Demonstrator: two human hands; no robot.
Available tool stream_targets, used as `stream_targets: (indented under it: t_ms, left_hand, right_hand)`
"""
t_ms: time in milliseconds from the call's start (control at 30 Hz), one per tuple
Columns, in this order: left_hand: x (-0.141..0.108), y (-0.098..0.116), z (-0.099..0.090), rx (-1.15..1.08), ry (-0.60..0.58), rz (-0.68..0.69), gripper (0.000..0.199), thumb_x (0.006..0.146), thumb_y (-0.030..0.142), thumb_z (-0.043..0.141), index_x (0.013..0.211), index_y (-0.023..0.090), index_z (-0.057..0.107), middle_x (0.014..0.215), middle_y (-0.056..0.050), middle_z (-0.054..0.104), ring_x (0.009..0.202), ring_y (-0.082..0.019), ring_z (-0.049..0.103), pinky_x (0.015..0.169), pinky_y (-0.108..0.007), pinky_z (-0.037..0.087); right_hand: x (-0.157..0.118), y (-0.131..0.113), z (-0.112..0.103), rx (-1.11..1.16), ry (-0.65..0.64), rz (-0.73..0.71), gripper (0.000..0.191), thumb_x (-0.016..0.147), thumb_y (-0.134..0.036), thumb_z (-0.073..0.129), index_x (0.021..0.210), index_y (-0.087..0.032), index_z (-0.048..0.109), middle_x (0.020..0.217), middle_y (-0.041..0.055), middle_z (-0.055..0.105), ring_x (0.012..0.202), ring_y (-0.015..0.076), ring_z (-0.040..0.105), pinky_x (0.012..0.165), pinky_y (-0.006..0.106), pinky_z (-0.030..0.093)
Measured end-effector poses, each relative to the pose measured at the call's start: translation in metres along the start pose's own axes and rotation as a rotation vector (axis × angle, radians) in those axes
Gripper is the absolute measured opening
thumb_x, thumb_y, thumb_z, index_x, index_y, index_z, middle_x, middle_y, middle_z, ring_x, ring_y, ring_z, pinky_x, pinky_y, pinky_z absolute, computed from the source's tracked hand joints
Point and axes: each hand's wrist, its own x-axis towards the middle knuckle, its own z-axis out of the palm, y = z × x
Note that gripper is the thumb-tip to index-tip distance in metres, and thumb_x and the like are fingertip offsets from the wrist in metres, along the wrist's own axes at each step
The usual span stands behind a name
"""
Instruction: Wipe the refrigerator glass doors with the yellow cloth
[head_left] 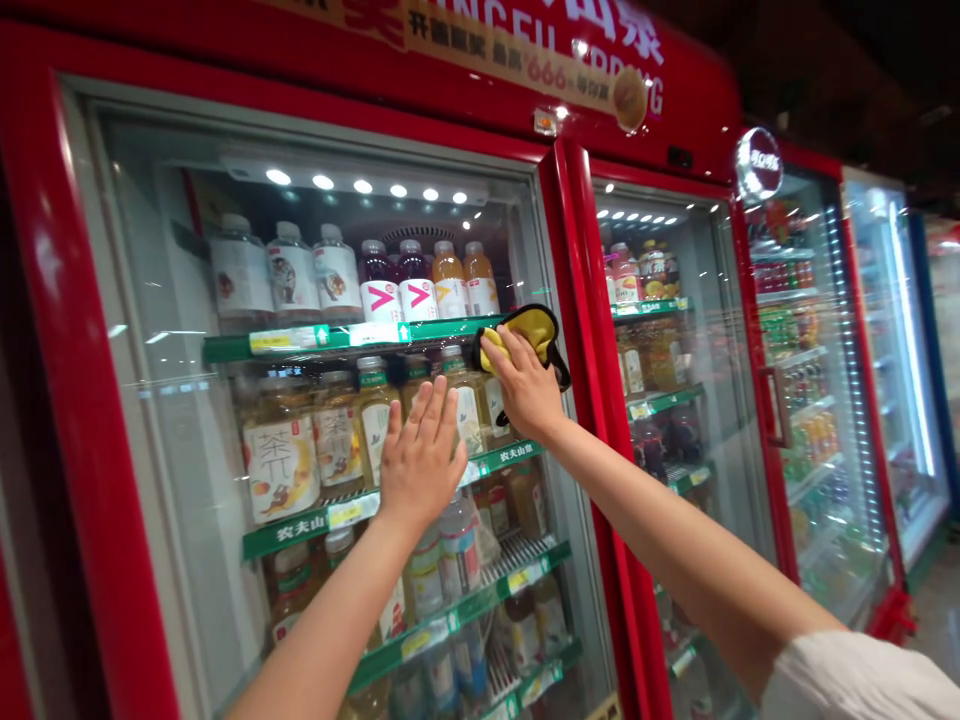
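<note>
A yellow cloth with a black edge [541,326] lies against the glass door [180,430] of a red drinks fridge. My right hand [525,390] presses the cloth to the pane with its fingers stretched over it, near the door's right side. Lower and to the left, my left hand [421,455] rests flat at the same glass, fingers extended, with nothing in it. Behind the pane, bottled drinks [281,460] stand on green-edged shelves [300,342], partly hidden by my hands and arms.
A red frame post [581,300] separates this door from a second glass door [720,400] on the right. Farther right stand another lit fridge [814,400] with a door handle [776,405], and a brightly lit cooler [900,350]. A red sign panel [480,60] runs overhead.
</note>
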Motion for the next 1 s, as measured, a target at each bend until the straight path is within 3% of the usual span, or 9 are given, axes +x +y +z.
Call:
stream_targets:
  t_ms: [133,300,400,567,633,867,1000]
  left_hand:
    - [0.017,0.011,0.008,0.007,0.010,0.004,0.083,0.094,0.033,0.059,0.164,0.017,0.017,0.169,-0.010,0.023,0.158,-0.024,0.019,0.132,-0.046,0.002]
    - [0.015,0.021,0.016,0.011,0.027,0.001,0.082,0.095,0.033,0.057,0.165,0.018,0.016,0.169,-0.009,0.025,0.158,-0.023,0.020,0.132,-0.046,0.000]
    - [0.018,0.019,0.017,0.022,0.033,0.018,0.083,0.095,0.035,0.057,0.165,0.018,0.015,0.168,-0.009,0.026,0.158,-0.023,0.021,0.131,-0.045,-0.002]
    - [0.035,0.012,0.016,0.048,0.063,0.015,0.088,0.095,0.035,0.057,0.165,0.020,0.007,0.169,-0.009,0.025,0.158,-0.023,0.022,0.131,-0.045,-0.002]
    - [0.036,0.011,0.014,0.049,0.072,-0.001,0.088,0.096,0.035,0.057,0.165,0.021,0.004,0.169,-0.009,0.025,0.157,-0.024,0.022,0.131,-0.047,-0.001]
    - [0.020,0.009,0.007,0.026,0.080,-0.023,0.083,0.097,0.037,0.054,0.165,0.022,0.009,0.167,-0.009,0.030,0.155,-0.027,0.029,0.131,-0.052,0.007]
    - [0.030,0.005,0.006,0.046,0.072,-0.022,0.080,0.097,0.036,0.054,0.165,0.020,0.016,0.167,-0.009,0.030,0.156,-0.025,0.026,0.131,-0.051,0.007]
  right_hand:
    - [0.029,0.027,-0.013,0.008,0.031,0.071,0.061,0.103,-0.020,0.032,0.162,-0.033,0.028,0.172,0.0034,0.023,0.156,0.0269,0.026,0.109,0.052,0.050]
    - [0.001,0.036,-0.004,-0.070,0.001,0.297,0.061,0.103,-0.020,0.031,0.164,-0.020,0.026,0.168,0.0208,0.026,0.149,0.0377,0.037,0.102,0.060,0.051]
    - [0.002,0.035,0.000,-0.078,-0.013,0.299,0.063,0.101,-0.014,0.031,0.163,-0.017,0.026,0.168,0.0244,0.025,0.151,0.0374,0.034,0.103,0.058,0.051]
    - [0.057,0.041,-0.012,0.005,0.057,0.341,0.065,0.098,-0.011,0.031,0.162,-0.018,0.028,0.167,0.0249,0.027,0.149,0.0389,0.037,0.102,0.060,0.050]
    - [0.067,0.043,-0.014,0.049,0.095,0.349,0.064,0.098,-0.013,0.031,0.162,-0.018,0.030,0.165,0.0267,0.030,0.145,0.0413,0.041,0.100,0.062,0.050]
    - [0.023,0.047,0.004,0.052,0.109,0.250,0.061,0.100,-0.021,0.035,0.161,-0.019,0.031,0.163,0.0275,0.032,0.146,0.0440,0.039,0.097,0.065,0.052]
    - [0.056,0.047,-0.002,0.086,0.149,0.272,0.060,0.100,-0.022,0.035,0.160,-0.020,0.034,0.164,0.0247,0.032,0.148,0.0417,0.037,0.099,0.064,0.050]
